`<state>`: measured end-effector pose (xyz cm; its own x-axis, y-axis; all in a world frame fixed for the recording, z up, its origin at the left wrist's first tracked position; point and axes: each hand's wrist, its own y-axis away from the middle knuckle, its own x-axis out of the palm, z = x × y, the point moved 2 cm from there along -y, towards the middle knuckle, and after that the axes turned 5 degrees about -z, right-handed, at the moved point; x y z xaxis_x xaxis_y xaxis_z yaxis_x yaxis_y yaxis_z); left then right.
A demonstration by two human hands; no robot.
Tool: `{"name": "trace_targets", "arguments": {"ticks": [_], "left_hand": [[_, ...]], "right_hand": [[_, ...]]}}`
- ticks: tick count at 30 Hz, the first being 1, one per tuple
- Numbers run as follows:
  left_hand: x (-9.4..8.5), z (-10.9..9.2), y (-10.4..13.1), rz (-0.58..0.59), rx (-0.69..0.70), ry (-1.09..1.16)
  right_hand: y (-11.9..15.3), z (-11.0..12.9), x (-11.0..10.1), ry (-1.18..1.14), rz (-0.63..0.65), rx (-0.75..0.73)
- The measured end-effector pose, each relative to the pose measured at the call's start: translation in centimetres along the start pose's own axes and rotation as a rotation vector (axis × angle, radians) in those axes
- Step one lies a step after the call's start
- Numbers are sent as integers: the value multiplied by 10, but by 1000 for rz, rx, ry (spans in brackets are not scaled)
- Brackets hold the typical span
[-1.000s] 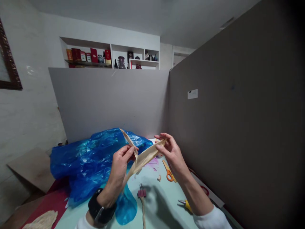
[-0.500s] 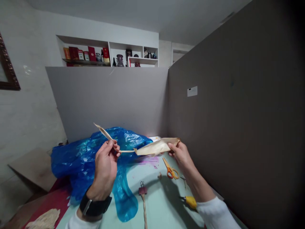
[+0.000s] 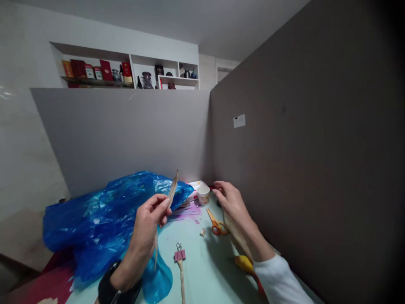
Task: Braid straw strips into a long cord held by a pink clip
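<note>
Thin tan fibrous strip (image 3: 173, 190), seemingly untwisted, is gripped between left fingers (image 3: 162, 207); right fingers (image 3: 225, 185) parted beside white patterned cup (image 3: 203, 196); nearer than both, tan ropelike cord (image 3: 182, 278) is already twisted

"What colour is the plastic bag (image 3: 91, 219)?"
"Bright blue, on a pale mint tabletop (image 3: 205, 274)."
"The strip (image 3: 174, 188)?"
"Tan."
"And the clip (image 3: 179, 256)?"
"Dusty pink; the scissors (image 3: 216, 226) are orange, the cup (image 3: 203, 196) mostly white."

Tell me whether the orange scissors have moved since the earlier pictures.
No. Judged against the pink binder clip, the orange scissors lie as before, beyond it and to the right; the camera's view shifted.
</note>
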<state>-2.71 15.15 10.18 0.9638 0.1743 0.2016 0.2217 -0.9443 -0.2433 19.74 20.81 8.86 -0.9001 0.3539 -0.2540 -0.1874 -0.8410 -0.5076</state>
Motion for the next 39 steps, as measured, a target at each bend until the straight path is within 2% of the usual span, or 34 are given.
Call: {"name": "trace_targets", "arguments": {"ticks": [3, 4, 6, 8, 11, 17, 21, 26, 28, 32, 36, 39], "left_hand": [[7, 3, 7, 64, 55, -136], [8, 3, 9, 86, 79, -176], [11, 1, 12, 139, 109, -238], [14, -1, 14, 212, 100, -291], [15, -3, 14, 293, 72, -333], [10, -3, 9, 141, 66, -101], [9, -7, 7, 161, 112, -106], [7, -7, 8, 164, -21, -18], [6, -6, 6, 143, -19, -22], [5, -3, 0, 126, 94, -131], [5, 0, 0, 145, 174, -249], [2, 2, -1, 77, 254, -335]], "right_hand": [[14, 38, 24, -171, 223, -87], [19, 48, 31, -362, 316, -98], [26, 58, 40, -594, 343, -52], [30, 59, 43, -684, 327, 6], [32, 54, 43, -679, 376, 68], [38, 54, 45, -566, 592, 78], [41, 57, 47, -481, 664, 49], [40, 59, 39, -502, 750, 19], [39, 57, 37, -495, 782, 9], [38, 50, 43, -456, 761, 13], [39, 39, 58, -538, 696, 25], [41, 33, 63, -557, 686, 2]]}}
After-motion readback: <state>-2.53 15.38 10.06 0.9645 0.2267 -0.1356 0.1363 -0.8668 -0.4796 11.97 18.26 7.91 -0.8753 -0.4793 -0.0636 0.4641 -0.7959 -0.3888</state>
